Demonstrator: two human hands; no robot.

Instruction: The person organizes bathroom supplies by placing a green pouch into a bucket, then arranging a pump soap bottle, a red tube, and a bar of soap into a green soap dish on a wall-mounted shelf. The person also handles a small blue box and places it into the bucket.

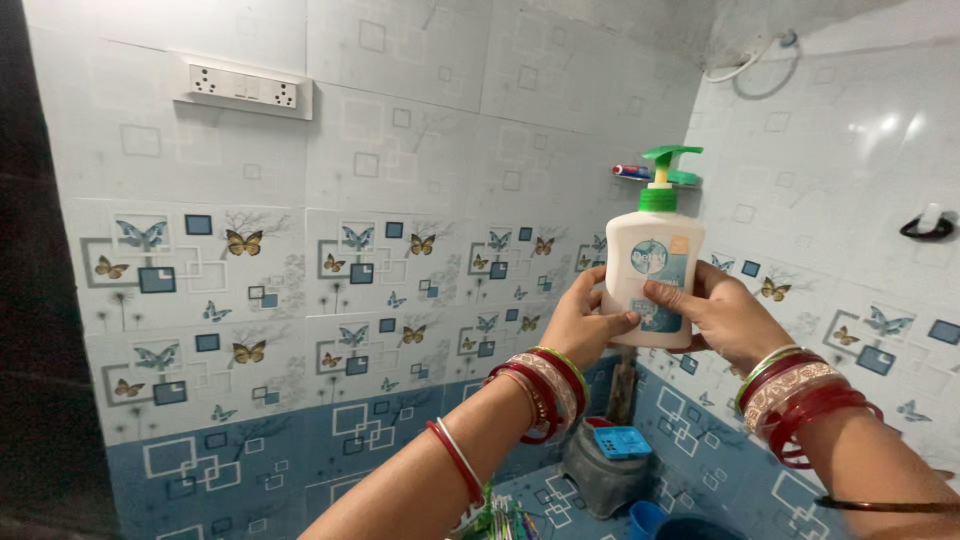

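Both hands up at chest height, wrapped round a white pump bottle (652,270) w/ green pump head. Left hand (583,322) grips the bottle's lower left side, thumb across the front label. Right hand (718,315) clasps the lower right side, fingers over the label, palm behind. Bottle upright, held in mid-air between the hands, in front of the tiled corner. Red and patterned bangles (548,388) on both wrists.

Just behind the pump head: small green corner shelf (686,178) w/ a red-blue tube-like item on it, too small to tell exactly. Below the hands: grey container (600,485) w/ blue lid. Up left of the hands: white socket strip (246,88) on butterfly-pattern wall tiles (300,280). Right of the hands: black wall hook (928,228).
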